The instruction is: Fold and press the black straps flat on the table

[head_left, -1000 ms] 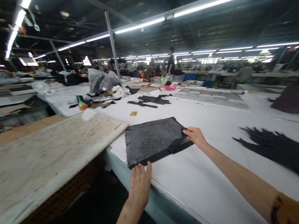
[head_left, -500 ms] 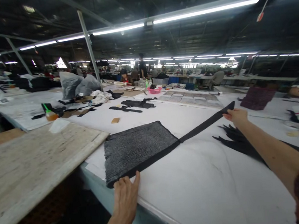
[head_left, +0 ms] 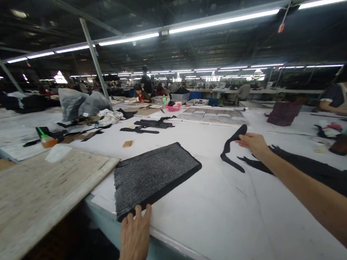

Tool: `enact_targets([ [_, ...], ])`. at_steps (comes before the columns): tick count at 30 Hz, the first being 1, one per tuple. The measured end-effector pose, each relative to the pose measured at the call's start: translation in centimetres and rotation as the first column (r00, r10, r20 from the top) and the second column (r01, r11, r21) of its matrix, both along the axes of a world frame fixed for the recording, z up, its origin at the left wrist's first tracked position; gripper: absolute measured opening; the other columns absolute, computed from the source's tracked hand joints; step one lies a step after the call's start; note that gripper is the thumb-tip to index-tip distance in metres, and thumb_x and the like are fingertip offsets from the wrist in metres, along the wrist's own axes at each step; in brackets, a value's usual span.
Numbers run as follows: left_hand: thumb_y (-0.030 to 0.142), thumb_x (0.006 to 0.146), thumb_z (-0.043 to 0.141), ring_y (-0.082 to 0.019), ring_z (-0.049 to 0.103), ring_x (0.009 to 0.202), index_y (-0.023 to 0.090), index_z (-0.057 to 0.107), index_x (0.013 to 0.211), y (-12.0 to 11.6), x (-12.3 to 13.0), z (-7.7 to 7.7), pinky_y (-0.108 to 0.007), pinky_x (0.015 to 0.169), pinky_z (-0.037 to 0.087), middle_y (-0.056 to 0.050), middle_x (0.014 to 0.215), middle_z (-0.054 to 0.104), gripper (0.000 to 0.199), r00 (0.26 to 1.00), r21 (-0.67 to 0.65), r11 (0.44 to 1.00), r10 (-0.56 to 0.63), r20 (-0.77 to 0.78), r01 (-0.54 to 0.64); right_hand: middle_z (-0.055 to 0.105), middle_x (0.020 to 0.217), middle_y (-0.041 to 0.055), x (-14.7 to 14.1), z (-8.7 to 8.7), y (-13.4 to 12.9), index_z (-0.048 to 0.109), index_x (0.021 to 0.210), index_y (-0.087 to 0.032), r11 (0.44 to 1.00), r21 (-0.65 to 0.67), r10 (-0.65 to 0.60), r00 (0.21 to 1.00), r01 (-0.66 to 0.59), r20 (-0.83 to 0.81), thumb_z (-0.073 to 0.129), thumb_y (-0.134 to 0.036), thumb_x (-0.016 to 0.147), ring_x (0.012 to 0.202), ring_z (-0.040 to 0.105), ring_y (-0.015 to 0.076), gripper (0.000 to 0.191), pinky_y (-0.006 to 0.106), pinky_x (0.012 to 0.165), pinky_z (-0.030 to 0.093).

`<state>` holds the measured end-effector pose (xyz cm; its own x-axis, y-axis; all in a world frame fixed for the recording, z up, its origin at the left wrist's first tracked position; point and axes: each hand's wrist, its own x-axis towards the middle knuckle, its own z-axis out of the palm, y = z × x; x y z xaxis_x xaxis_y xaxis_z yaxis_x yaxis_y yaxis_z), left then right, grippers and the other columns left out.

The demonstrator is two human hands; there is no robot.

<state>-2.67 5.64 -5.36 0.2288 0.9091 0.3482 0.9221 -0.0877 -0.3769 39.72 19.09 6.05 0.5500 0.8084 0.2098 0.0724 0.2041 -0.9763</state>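
Note:
A dark grey ribbed fabric panel (head_left: 156, 172) with a smooth black band along its near edge lies flat on the white-topped table (head_left: 206, 216). My left hand (head_left: 136, 231) rests its spread fingers on the band at the panel's near left corner. Beyond the panel's right end, my right hand (head_left: 253, 143) pinches a black fabric strip (head_left: 226, 151) near its upper end. That strip hangs in a curl, apart from the panel, its lower end at the tabletop. Several black strips (head_left: 305, 162) lie in a heap beside my right forearm.
A worn board (head_left: 45, 195) is at the left. Farther back are a small tan block (head_left: 127, 144), black fabric pieces (head_left: 151, 124), a bottle of orange liquid (head_left: 48, 140) and a pink basket (head_left: 173, 106). Another person (head_left: 339, 97) sits at the right.
The black strip, earlier stretched straight from the panel's right corner, has come away and now curls loosely. My right hand has moved nearer with it; my left hand stays at the panel's near corner.

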Motion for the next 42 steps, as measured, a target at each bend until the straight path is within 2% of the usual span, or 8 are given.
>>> enact_targets([
  [4, -0.005, 0.075, 0.034, -0.030, 0.054, 0.107, 0.012, 0.067, 0.105, -1.0, 0.7, 1.0, -0.044, 0.092, 0.042, -0.016, 0.114, 0.062, 0.047, 0.964, 0.012, 0.998, -0.058, 0.259, 0.057, 0.060, 0.061, 0.0012, -5.1, -1.7, -4.1, 0.063, 0.070, -0.013, 0.995, -0.047, 0.095, 0.927, -0.083, 0.363, 0.066, -0.021, 0.070, 0.055, 0.055, 0.0123, 0.008, 0.021, 0.050, 0.042],
  [6, 0.002, 0.079, 0.036, -0.028, 0.056, 0.102, 0.014, 0.068, 0.101, -1.6, 2.1, 1.7, -0.041, 0.089, 0.044, -0.013, 0.106, 0.065, 0.041, 0.822, -0.089, 0.983, -0.082, 0.564, 0.160, 0.064, 0.074, 0.0023, -7.7, -2.3, -6.3, 0.066, 0.080, -0.016, 0.995, 0.045, 0.029, 0.683, -0.090, 0.730, 0.056, -0.016, 0.079, 0.062, 0.055, 0.0115, 0.010, 0.022, 0.056, 0.040],
  [10, 0.040, 0.085, 0.047, -0.022, 0.063, 0.076, 0.015, 0.066, 0.096, -2.5, 5.5, 2.8, -0.031, 0.067, 0.051, -0.008, 0.082, 0.069, 0.033, 0.111, -0.278, 0.823, 0.258, 0.960, 0.496, 0.058, 0.069, 0.0014, -13.4, -4.4, -10.6, 0.063, 0.085, -0.014, 0.935, 0.294, -0.281, 0.087, -0.198, 0.956, 0.044, -0.001, 0.083, 0.058, 0.049, 0.0105, 0.023, 0.024, 0.055, 0.033],
  [13, 0.058, 0.077, 0.054, -0.021, 0.064, 0.066, 0.013, 0.060, 0.093, -2.8, 6.9, 3.3, -0.029, 0.060, 0.051, -0.011, 0.077, 0.069, 0.049, -0.346, -0.312, 0.760, 0.567, 0.747, 0.570, 0.051, 0.065, 0.0015, -17.4, -6.9, -13.3, 0.058, 0.082, -0.012, 0.901, 0.309, -0.331, -0.023, -0.303, 0.943, 0.041, 0.004, 0.077, 0.056, 0.045, 0.0138, 0.024, 0.028, 0.052, 0.030],
  [16, 0.064, 0.074, 0.055, -0.020, 0.064, 0.060, 0.014, 0.055, 0.090, -2.9, 6.5, 3.2, -0.028, 0.056, 0.051, -0.011, 0.071, 0.069, 0.052, -0.519, -0.386, 0.755, 0.649, 0.556, 0.531, 0.047, 0.064, 0.0022, -20.3, -9.5, -15.5, 0.053, 0.076, -0.014, 0.899, 0.244, -0.269, -0.021, -0.365, 0.963, 0.041, -0.001, 0.075, 0.056, 0.044, 0.0161, 0.018, 0.030, 0.051, 0.030],
  [29, 0.023, 0.054, 0.054, -0.012, 0.046, 0.047, 0.018, 0.048, 0.094, -2.9, 3.4, 1.6, -0.025, 0.047, 0.037, 0.007, 0.055, 0.054, 0.040, -0.125, -0.431, 0.788, 0.529, 0.839, 0.440, 0.057, 0.102, 0.0127, -21.3, -10.4, -18.3, 0.045, 0.118, -0.003, 0.776, -0.374, 0.269, -0.270, -0.508, 0.925, 0.061, -0.013, 0.054, 0.085, 0.053, 0.0220, 0.066, 0.033, 0.069, 0.046],
  [35, 0.018, 0.058, 0.041, -0.017, 0.055, 0.065, 0.020, 0.049, 0.095, -3.1, 3.3, 2.7, -0.028, 0.060, 0.038, 0.003, 0.066, 0.059, 0.037, 0.168, -0.442, 0.849, 0.409, 0.897, 0.290, 0.049, 0.130, 0.0169, -15.8, -10.8, -17.1, 0.048, 0.127, -0.008, 0.938, -0.347, 0.334, -0.261, -0.004, 0.906, 0.034, 0.004, 0.078, 0.117, 0.047, 0.0253, 0.052, 0.041, 0.094, 0.041],
  [42, 0.019, 0.064, 0.044, -0.017, 0.055, 0.060, 0.020, 0.050, 0.099, -2.9, 2.7, 2.8, -0.026, 0.056, 0.038, 0.005, 0.065, 0.058, 0.036, 0.191, -0.410, 0.868, 0.368, 0.910, 0.279, 0.043, 0.135, 0.0166, -10.9, -11.3, -13.5, 0.048, 0.129, -0.006, 0.814, -0.493, 0.558, -0.175, 0.308, 0.811, 0.025, 0.002, 0.084, 0.124, 0.041, 0.0267, 0.050, 0.042, 0.100, 0.036],
])
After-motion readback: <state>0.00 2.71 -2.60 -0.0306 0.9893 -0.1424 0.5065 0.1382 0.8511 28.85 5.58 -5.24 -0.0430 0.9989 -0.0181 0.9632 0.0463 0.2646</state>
